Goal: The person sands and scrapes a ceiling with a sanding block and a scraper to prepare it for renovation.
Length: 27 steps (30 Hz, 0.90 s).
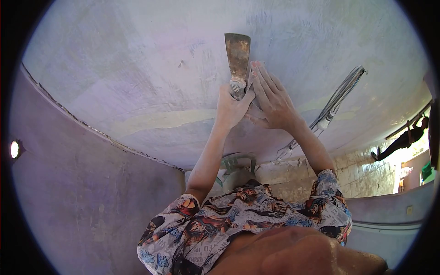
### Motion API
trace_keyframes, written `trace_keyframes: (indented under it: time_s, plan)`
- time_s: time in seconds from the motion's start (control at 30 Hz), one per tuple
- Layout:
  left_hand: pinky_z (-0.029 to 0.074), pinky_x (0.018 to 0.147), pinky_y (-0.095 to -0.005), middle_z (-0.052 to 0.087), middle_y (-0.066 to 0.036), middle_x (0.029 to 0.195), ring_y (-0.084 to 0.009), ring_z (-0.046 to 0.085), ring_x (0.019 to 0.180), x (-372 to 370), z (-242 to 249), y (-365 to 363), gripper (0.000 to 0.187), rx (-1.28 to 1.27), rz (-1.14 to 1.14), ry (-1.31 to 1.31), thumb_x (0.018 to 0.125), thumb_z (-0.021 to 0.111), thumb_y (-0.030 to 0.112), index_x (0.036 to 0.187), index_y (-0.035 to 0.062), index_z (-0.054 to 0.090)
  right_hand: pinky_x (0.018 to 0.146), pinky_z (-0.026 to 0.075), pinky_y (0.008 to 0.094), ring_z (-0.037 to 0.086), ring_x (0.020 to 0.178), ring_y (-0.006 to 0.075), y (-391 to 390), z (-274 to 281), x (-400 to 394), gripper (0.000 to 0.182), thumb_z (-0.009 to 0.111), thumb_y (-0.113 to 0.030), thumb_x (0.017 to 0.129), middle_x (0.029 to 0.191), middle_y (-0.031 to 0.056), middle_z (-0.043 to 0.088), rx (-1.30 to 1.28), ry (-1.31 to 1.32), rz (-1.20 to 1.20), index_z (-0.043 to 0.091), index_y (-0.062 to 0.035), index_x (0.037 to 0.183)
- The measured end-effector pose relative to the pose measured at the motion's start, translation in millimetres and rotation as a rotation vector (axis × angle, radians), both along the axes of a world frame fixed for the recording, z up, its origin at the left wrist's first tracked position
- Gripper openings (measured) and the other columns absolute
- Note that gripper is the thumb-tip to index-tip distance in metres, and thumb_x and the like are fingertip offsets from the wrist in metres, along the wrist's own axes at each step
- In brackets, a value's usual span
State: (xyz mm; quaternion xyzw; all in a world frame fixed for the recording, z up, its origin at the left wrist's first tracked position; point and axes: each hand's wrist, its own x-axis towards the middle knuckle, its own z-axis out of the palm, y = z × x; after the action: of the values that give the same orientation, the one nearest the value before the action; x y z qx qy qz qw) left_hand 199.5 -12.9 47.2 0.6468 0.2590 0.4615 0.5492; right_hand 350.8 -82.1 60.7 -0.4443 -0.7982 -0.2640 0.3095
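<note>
My left hand (pixel 231 105) is wrapped round the handle of a putty knife (pixel 238 52), whose broad, stained blade points away from me. The fingers of my right hand (pixel 272 98) lie straight and close together beside it. Under them shows the edge of a thin grey sheet (pixel 250 81) that looks like sandpaper, mostly hidden by the palm. Both hands are whitened with dust and nearly touch each other at the thumbs. They are against or close to a pale, patchy plastered surface (pixel 151 68); exact contact cannot be made out.
Bundled wires (pixel 341 94) stick out from the plastered surface to the right. A cracked joint borders a purplish wall (pixel 82 183) with a lit lamp (pixel 15 149). Below my arms is a green chair (pixel 239 158). Another person (pixel 405 139) is near a bright opening at far right.
</note>
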Motion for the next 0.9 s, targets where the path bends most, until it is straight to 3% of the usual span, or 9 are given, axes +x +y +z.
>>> trace_keyframes:
  time_s: [0.13, 0.23, 0.33, 0.4, 0.53, 0.6, 0.73, 0.8, 0.9]
  plan:
    - [0.043, 0.048, -0.0264, 0.056, 0.0, 0.062, -0.0066, 0.053, 0.055, 3.1, -1.0, -1.2, 0.018, 0.096, 0.045, -0.059, 0.082, 0.072, 0.01, 0.086, -0.0033, 0.059, 0.112, 0.031, 0.0477, 0.031, 0.141, 0.0451, 2.4, -11.4, 1.4, 0.083, 0.065, -0.038, 0.084, 0.148, 0.0327, 0.034, 0.032, 0.045, -0.028, 0.034, 0.0181, 0.137]
    - [0.041, 0.045, -0.0248, 0.053, 0.001, 0.06, -0.0054, 0.053, 0.056, -6.6, 14.4, -8.7, 0.02, -0.076, -0.227, -0.165, 0.083, 0.072, 0.01, 0.09, -0.0026, 0.058, 0.111, 0.033, 0.0474, 0.033, 0.14, 0.0447, 11.7, -15.1, 12.1, 0.078, 0.064, -0.033, 0.085, 0.147, 0.0331, 0.034, 0.086, 0.132, 0.04, 0.034, 0.0163, 0.138]
    - [0.038, 0.041, -0.0236, 0.05, 0.003, 0.059, -0.0045, 0.05, 0.052, -5.8, 13.5, 0.1, 0.02, 0.088, -0.235, 0.041, 0.085, 0.071, 0.011, 0.092, -0.001, 0.056, 0.11, 0.036, 0.0461, 0.042, 0.135, 0.0394, 13.0, -20.3, 21.7, 0.066, 0.062, -0.027, 0.092, 0.143, 0.0294, 0.043, 0.103, 0.252, 0.214, 0.038, 0.0118, 0.14]
    - [0.035, 0.04, -0.0239, 0.051, 0.003, 0.059, -0.0042, 0.046, 0.046, 3.1, 12.7, -2.6, 0.02, -0.016, -0.086, -0.025, 0.086, 0.072, 0.014, 0.086, 0.0012, 0.057, 0.101, 0.045, 0.0448, 0.055, 0.122, 0.0352, 3.4, -29.9, 13.6, 0.052, 0.052, -0.025, 0.101, 0.134, 0.0246, 0.053, -0.215, 1.193, 0.312, 0.041, 0.0108, 0.137]
    - [0.032, 0.035, -0.0229, 0.05, 0.002, 0.055, -0.0055, 0.043, 0.039, 19.7, 10.3, -5.9, 0.028, -0.079, -0.035, -0.107, 0.087, 0.073, 0.016, 0.103, -0.0054, 0.065, 0.097, 0.048, 0.0385, 0.059, 0.115, 0.025, 6.0, -26.4, 0.8, 0.042, 0.047, -0.022, 0.104, 0.128, 0.0176, 0.058, -0.212, 1.752, 0.687, 0.046, 0.0082, 0.133]
    - [0.033, 0.036, -0.0229, 0.051, 0.001, 0.055, -0.0057, 0.046, 0.04, 23.0, 4.4, -4.8, 0.023, -0.063, -0.096, 0.028, 0.086, 0.076, 0.018, 0.08, 0.0012, 0.062, 0.095, 0.05, 0.0376, 0.061, 0.109, 0.0239, 8.5, -27.2, -3.2, 0.039, 0.05, -0.02, 0.102, 0.121, 0.0164, 0.06, -0.195, 1.928, 0.748, 0.049, 0.007, 0.13]
    - [0.036, 0.036, -0.0236, 0.053, 0.001, 0.056, -0.0056, 0.048, 0.043, 22.3, 1.0, -4.4, 0.032, 0.042, -0.038, 0.054, 0.084, 0.078, 0.018, 0.066, 0.0062, 0.054, 0.096, 0.05, 0.0369, 0.062, 0.106, 0.0212, -0.8, -27.5, -1.0, 0.039, 0.051, -0.021, 0.102, 0.118, 0.0146, 0.061, -0.211, 1.87, 0.725, 0.051, 0.0081, 0.128]
    - [0.038, 0.037, -0.0244, 0.053, 0.002, 0.056, -0.0054, 0.047, 0.044, 21.2, -4.4, -0.1, 0.032, 0.156, 0.008, 0.103, 0.081, 0.081, 0.02, 0.067, 0.0053, 0.055, 0.086, 0.048, 0.0266, 0.059, 0.098, 0.0127, -12.0, -25.1, -3.4, 0.036, 0.058, -0.021, 0.1, 0.107, 0.0088, 0.066, -0.201, 1.432, 0.366, 0.059, 0.0065, 0.123]
    - [0.038, 0.037, -0.0244, 0.053, 0.002, 0.057, -0.0052, 0.046, 0.045, 24.2, -7.1, -0.1, 0.034, 0.17, -0.004, 0.053, 0.08, 0.082, 0.02, 0.066, 0.0051, 0.055, 0.084, 0.046, 0.0248, 0.056, 0.096, 0.0105, -23.7, -11.1, -15.1, 0.037, 0.059, -0.023, 0.099, 0.103, 0.0075, 0.067, -0.164, 1.264, 0.27, 0.06, 0.0074, 0.121]
